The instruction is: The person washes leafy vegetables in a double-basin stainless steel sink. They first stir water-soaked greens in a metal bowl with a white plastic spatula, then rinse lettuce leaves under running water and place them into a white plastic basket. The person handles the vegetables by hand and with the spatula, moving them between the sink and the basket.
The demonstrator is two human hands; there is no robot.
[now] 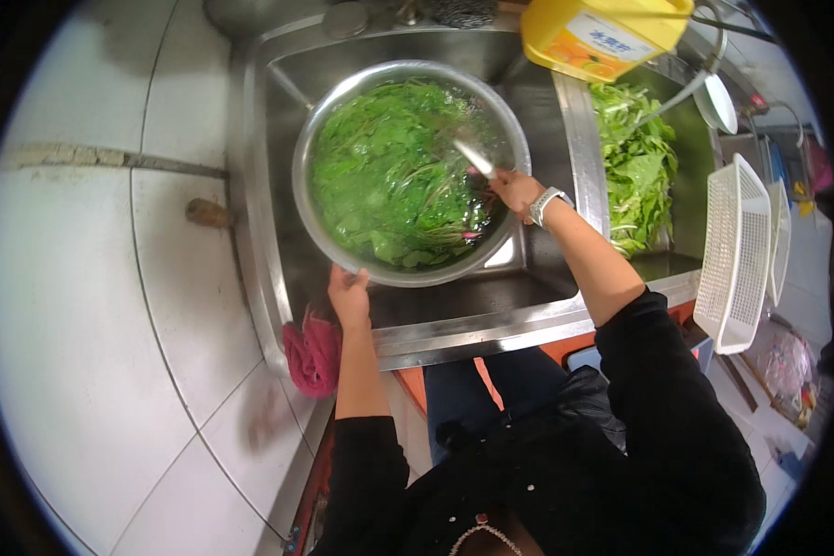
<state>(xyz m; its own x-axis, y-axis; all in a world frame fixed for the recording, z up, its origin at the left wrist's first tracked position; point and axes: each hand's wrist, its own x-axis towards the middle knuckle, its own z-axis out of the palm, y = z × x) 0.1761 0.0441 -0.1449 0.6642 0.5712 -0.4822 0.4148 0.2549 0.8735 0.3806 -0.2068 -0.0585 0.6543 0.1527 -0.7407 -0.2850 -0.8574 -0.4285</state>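
A large round metal basin (301, 172) stands in the left bay of a steel sink (452, 340), filled with water and leafy greens (389, 167) with thin reddish stems. My left hand (351, 295) grips the basin's near rim, thumb on top. Over the basin's right side, my right hand (518, 192) is closed around a white, slim object (474, 158), perhaps a handle or a hose end; its kind is not clear. The water around its far tip looks disturbed. A light watch or bracelet is on my right wrist. Part of the right fingers is hidden.
More leafy greens (636, 167) lie in the right sink bay. A yellow plastic jug (601, 42) stands on the far divider. White plastic baskets (733, 257) are at the right, beside a white bowl (716, 104). A red cloth (311, 354) hangs at the near left corner by the tiled wall.
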